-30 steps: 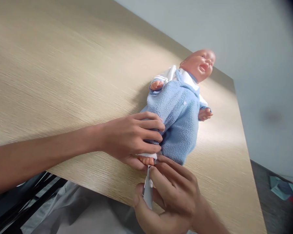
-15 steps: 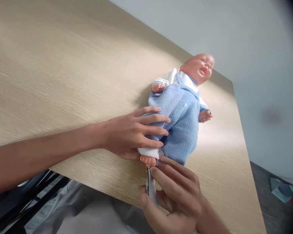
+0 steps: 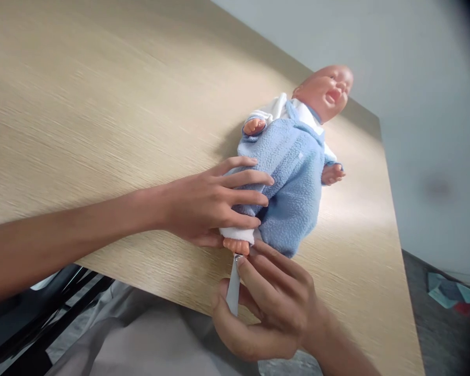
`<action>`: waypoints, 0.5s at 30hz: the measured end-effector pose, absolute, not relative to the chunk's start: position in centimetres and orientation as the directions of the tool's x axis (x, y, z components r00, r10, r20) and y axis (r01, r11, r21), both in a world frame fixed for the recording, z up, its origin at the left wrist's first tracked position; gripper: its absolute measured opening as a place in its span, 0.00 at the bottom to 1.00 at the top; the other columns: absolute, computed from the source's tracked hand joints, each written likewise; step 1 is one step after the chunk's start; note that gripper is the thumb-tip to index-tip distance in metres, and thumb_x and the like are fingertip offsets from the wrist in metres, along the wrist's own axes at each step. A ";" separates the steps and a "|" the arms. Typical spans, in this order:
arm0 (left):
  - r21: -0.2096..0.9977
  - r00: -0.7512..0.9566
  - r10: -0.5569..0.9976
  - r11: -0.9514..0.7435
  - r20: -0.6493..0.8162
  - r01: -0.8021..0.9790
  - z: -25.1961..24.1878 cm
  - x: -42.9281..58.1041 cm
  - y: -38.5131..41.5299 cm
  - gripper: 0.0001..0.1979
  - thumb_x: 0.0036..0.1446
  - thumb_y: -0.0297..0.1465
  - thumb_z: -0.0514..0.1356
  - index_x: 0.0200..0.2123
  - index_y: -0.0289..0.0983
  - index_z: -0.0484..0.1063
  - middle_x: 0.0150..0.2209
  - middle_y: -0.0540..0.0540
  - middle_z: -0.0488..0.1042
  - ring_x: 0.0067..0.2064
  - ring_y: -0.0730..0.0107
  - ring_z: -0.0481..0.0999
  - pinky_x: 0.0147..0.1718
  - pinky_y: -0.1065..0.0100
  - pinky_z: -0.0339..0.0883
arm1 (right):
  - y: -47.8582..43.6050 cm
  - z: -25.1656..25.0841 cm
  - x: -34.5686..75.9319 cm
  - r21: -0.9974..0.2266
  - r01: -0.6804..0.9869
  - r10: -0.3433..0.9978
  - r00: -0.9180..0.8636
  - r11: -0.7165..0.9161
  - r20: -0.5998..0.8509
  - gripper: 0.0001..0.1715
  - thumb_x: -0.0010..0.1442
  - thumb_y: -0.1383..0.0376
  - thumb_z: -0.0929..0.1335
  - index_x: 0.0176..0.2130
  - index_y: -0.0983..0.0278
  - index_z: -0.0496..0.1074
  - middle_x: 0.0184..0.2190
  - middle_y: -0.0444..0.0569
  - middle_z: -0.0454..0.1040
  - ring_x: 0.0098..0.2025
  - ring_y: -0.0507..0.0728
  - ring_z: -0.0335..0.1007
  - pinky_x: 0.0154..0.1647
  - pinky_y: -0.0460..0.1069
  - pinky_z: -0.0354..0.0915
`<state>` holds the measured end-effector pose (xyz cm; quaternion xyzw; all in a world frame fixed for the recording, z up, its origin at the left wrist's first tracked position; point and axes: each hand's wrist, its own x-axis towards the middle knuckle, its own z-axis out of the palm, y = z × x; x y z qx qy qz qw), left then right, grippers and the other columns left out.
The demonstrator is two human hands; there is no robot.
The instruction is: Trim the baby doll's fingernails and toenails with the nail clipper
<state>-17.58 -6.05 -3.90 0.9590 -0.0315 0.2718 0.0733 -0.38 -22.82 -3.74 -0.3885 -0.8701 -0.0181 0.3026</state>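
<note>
At lower left, black bars [image 3: 58,313] show below the near edge of the pale wood worktop [image 3: 94,120], with grey cloth [image 3: 152,334] to their right. The left forearm crosses in from the left edge; its left hand [image 3: 211,201] lies with 4 fingers spread over 1 leg of a doll [image 3: 288,177], the thumb partly hidden near the ankle. Whether this grip closes on the leg, I cannot tell. From the white cuff [image 3: 238,234] pokes 1 bare foot [image 3: 236,245]. At its toes is the tip of a silver nail clipper [image 3: 233,290]; contact is unclear. The right hand [image 3: 276,303] has its grip closed on the clipper between thumb and index finger. The doll lies on its back on the worktop in a blue outfit, head near the far edge. Farther right stand a pale wall [image 3: 426,104] and, low down, blurred teal and red items [image 3: 454,292].
</note>
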 end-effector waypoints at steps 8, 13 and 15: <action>0.113 0.847 -0.029 -0.988 0.530 -0.105 -3.9 -17.7 -6.0 0.17 0.68 0.46 0.55 0.47 0.41 0.77 0.56 0.44 0.76 0.67 0.50 0.65 0.69 0.43 0.51 | -22.7 -3.9 0.2 -0.127 0.691 0.643 -0.567 0.711 0.515 0.13 0.51 0.72 0.70 0.37 0.59 0.69 0.38 0.45 0.70 0.44 0.55 0.71 0.53 0.58 0.76; 0.114 0.847 -0.032 -0.988 0.531 -0.108 -3.9 -17.6 -6.0 0.17 0.68 0.45 0.56 0.47 0.41 0.77 0.55 0.44 0.76 0.66 0.50 0.65 0.69 0.43 0.51 | -22.4 -2.8 -1.5 -0.124 0.705 0.625 -0.515 0.698 0.587 0.12 0.49 0.71 0.71 0.36 0.59 0.70 0.33 0.43 0.66 0.34 0.53 0.68 0.48 0.59 0.78; 0.117 0.848 -0.031 -0.987 0.529 -0.108 -3.8 -17.6 -6.1 0.17 0.68 0.46 0.56 0.47 0.41 0.76 0.55 0.43 0.76 0.66 0.50 0.65 0.69 0.43 0.51 | -22.4 -2.5 -2.2 -0.145 0.733 0.640 -0.458 0.664 0.617 0.11 0.50 0.70 0.71 0.36 0.59 0.71 0.32 0.43 0.65 0.32 0.53 0.67 0.44 0.58 0.78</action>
